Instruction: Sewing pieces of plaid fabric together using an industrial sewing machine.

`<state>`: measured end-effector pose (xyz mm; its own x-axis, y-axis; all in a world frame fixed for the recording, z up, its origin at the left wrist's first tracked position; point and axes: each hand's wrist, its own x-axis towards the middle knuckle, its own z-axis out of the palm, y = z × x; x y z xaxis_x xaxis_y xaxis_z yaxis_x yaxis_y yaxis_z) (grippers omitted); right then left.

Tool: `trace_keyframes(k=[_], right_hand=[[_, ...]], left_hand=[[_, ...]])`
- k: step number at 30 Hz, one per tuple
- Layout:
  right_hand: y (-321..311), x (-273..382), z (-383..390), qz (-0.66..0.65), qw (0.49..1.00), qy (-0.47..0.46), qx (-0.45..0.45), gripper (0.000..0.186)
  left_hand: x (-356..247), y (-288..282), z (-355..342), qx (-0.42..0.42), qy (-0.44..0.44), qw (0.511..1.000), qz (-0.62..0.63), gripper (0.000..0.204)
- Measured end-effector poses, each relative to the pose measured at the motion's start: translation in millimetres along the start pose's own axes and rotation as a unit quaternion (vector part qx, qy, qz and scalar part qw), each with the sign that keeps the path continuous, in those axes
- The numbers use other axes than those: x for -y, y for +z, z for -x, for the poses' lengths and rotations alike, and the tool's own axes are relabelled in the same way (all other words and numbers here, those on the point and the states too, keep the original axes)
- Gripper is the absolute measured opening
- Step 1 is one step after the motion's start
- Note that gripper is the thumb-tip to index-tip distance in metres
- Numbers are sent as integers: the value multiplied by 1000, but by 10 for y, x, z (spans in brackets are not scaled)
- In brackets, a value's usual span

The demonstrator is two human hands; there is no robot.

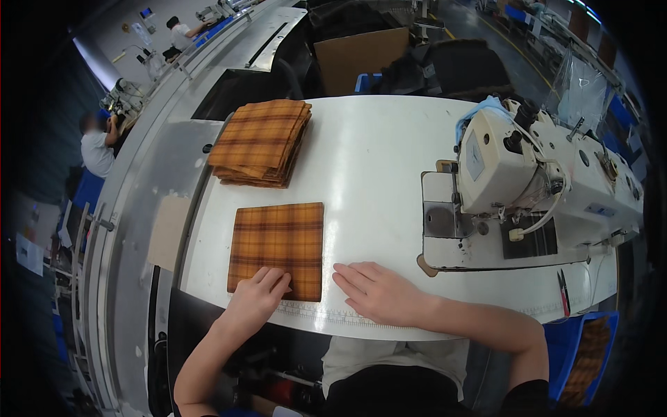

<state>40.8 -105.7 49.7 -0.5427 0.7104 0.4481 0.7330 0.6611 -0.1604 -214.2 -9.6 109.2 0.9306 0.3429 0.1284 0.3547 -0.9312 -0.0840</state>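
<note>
No lettering was legible on the table's point(375, 160) ruler scale point(337, 315) at six o'clock or the sewing machine's point(577, 177) label point(601, 210) at three.

Head view: left fisheye of worn pair. Sits above person's lap point(394, 353), faces down and forward over white table point(375, 181). Left hand point(260, 293), right hand point(382, 292) close below; sewing machine point(511, 160) near, at right; workshop aisle point(506, 52) far off, upper right. Edges bowed.

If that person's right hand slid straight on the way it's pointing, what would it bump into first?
Probably the right edge of the orange plaid fabric piece on the white table; the right hand points left toward it. If it's raised, it might pass just above.
</note>
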Motion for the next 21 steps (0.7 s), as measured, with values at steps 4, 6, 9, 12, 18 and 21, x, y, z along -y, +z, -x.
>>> trace_keyframes(k=[4, 6, 9, 12, 18, 21], right_hand=[[-25, -10, 31, 7, 1000, 6, 0, 48], [-24, 0, 33, 15, 1000, 2, 1, 48], [-17, 12, 0, -19, 1000, 13, 11, 51], [-54, 45, -201, -58, 998, 13, -2, 51], [202, 19, -383, -79, 994, -55, 60, 42], [285, 16, -313, -124, 991, -42, 31, 43]], left_hand=[[-40, 55, -60, 33, 29, 995, -95, 28], [40, 146, -43, -12, -9, 1000, -23, 25], [114, 218, 10, -62, -101, 983, 140, 20], [150, 246, 19, -49, -195, 934, 296, 15], [350, 492, 169, -107, -353, 738, 565, 16], [604, 571, 340, -176, -396, 599, 673, 31]])
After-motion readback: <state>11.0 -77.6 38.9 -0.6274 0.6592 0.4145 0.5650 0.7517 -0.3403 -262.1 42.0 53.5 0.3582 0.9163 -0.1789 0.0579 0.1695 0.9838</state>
